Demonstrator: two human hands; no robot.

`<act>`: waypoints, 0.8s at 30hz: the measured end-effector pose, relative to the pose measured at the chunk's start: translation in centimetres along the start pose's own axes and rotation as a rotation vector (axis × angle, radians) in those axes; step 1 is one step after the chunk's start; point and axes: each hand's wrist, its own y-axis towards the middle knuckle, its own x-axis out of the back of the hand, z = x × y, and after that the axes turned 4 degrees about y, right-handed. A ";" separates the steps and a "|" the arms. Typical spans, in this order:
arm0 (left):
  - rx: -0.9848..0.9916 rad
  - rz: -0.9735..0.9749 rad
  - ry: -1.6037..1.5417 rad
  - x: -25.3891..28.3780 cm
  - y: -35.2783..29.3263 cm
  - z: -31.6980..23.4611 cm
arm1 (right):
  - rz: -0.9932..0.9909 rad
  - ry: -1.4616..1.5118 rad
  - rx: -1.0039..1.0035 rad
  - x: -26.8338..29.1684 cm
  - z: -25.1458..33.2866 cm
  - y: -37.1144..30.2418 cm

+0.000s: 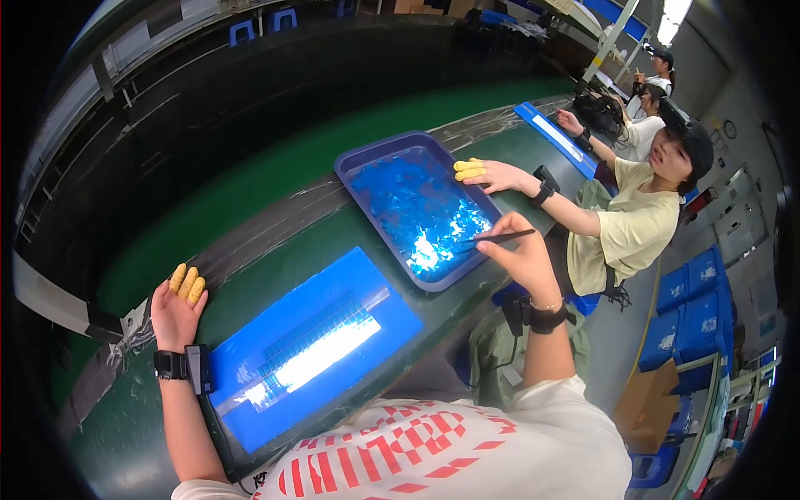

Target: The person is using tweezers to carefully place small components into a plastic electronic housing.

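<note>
My right hand (523, 262) pinches dark tweezers (504, 237), whose tip reaches over the near right part of a dark blue tray (344, 170). Inside the tray lie many small, shiny blue pieces (392, 187), with bright glare on the nearer ones. My left hand (177, 310) rests on the bench beyond the left end of a flat blue board (362, 279). Its fingers are stretched out, several of them in yellow finger cots, and it holds nothing. Rows of small glossy pieces (312, 346) sit along the middle of the board, partly washed out by glare.
A co-worker (642, 225) stands at the right, one hand (492, 175) in yellow finger cots at the tray's right rim. Another blue board (557, 137) lies farther along the green bench (283, 242). Blue bins (692, 308) and a cardboard box (646, 400) stand at the right.
</note>
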 end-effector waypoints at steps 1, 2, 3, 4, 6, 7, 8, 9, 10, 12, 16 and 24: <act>0.004 -0.008 0.001 0.0 0.1 -0.1 | 0.006 0.003 -0.006 -0.5 0.0 0.9; 0.003 -0.011 0.006 0.0 0.1 -0.1 | 0.066 0.106 -0.009 -1.1 0.1 1.8; 0.001 -0.014 0.010 -0.1 0.2 -0.1 | 0.127 0.209 -0.011 -1.5 -0.1 2.6; 0.002 -0.030 0.024 -0.3 0.1 -0.1 | 0.223 0.221 -0.006 -1.8 -0.8 3.4; 0.003 -0.036 0.028 -0.3 0.0 -0.1 | 0.322 0.251 -0.058 -2.4 -1.7 4.8; 0.000 -0.034 0.032 -0.3 0.1 0.0 | 0.414 0.279 -0.105 -2.6 -2.3 5.5; 0.003 -0.042 0.034 -0.2 0.1 -0.1 | 0.432 0.230 -0.159 -2.2 -3.2 6.2; 0.000 -0.034 0.037 -0.2 0.1 0.0 | 0.412 0.243 -0.210 -1.7 -3.6 6.8; -0.002 -0.026 0.040 -0.1 0.1 0.0 | 0.383 0.273 -0.255 -1.0 -4.4 7.3; 0.001 -0.016 0.043 -0.2 0.3 0.0 | 0.261 0.196 -0.262 0.6 -6.1 7.8; -0.011 -0.011 0.068 -0.2 0.2 0.1 | 0.166 0.017 -0.243 1.4 -5.7 7.8; -0.012 -0.027 0.086 0.0 0.2 0.1 | 0.085 0.099 -0.211 0.5 -6.0 7.1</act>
